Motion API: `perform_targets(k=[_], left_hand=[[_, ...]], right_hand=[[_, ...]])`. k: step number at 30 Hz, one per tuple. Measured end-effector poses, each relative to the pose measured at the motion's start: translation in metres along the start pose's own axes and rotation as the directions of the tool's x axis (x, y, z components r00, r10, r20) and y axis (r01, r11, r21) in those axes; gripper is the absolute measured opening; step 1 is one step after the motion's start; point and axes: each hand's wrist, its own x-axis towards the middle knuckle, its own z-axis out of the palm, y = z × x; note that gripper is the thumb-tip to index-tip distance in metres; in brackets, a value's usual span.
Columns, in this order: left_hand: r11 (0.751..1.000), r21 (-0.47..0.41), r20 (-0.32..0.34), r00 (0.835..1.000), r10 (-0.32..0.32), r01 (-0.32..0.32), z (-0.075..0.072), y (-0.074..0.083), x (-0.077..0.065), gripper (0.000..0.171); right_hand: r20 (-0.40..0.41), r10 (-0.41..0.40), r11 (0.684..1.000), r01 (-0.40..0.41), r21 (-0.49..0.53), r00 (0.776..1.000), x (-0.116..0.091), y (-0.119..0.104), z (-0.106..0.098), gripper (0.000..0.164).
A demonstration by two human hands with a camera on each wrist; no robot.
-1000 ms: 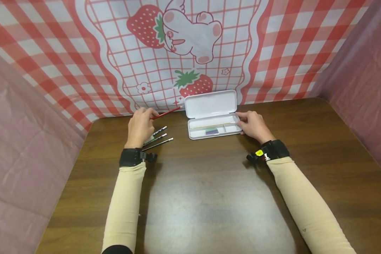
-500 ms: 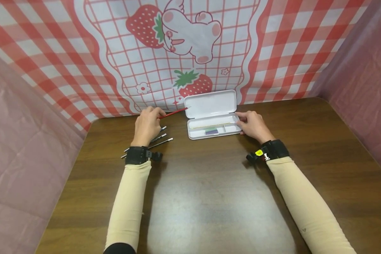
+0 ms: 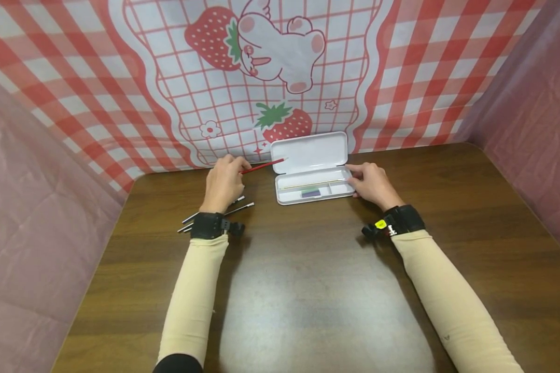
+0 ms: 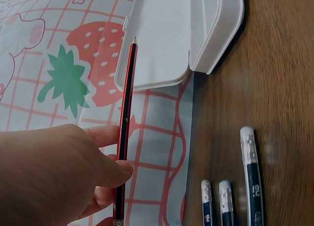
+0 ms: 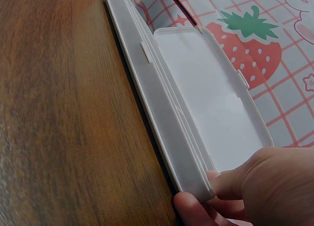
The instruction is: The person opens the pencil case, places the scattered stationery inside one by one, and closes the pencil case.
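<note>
Travelling red pencil (image 3: 263,166): here it comes, tip leading! A second ago that tip was just left of the white pencil case (image 5: 156,103); now, in the head view, it overlaps the left part of the case's raised lid (image 3: 315,150). Touching or not, I can't tell.
Left hand (image 3: 224,184): shifting right with it, thumb and fingers pinching the shaft, left of the case.
Right hand (image 3: 373,184): no move here, thumb and fingers gripping the case's right end, well apart from the other.
Case contents: same as before, a slim yellowish stick (image 3: 308,185) and a green-and-purple block (image 3: 310,194) inside.
Dark pencils (image 4: 254,196): three on the surface (image 3: 326,285), left of the case, partly hidden in the head view.
Pencil to case: closing in, I'd judge, lid up and case steadied, but the red one is outside it for now.
</note>
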Motion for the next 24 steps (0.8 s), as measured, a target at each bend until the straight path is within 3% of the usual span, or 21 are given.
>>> perform_targets(k=[11,24], left_hand=[[0.999,0.005,-0.014,0.999,0.047,-0.047,0.005,0.007,0.004,0.03],[0.999,0.014,0.01,0.999,0.05,-0.05,0.01,0.018,0.007,0.03]], right_hand=[[-0.003,-0.003,1.0,0.003,-0.004,1.0,0.001,0.0,0.001,0.047],[-0.006,-0.001,1.0,0.001,-0.009,1.0,0.0,0.0,0.0,0.047]])
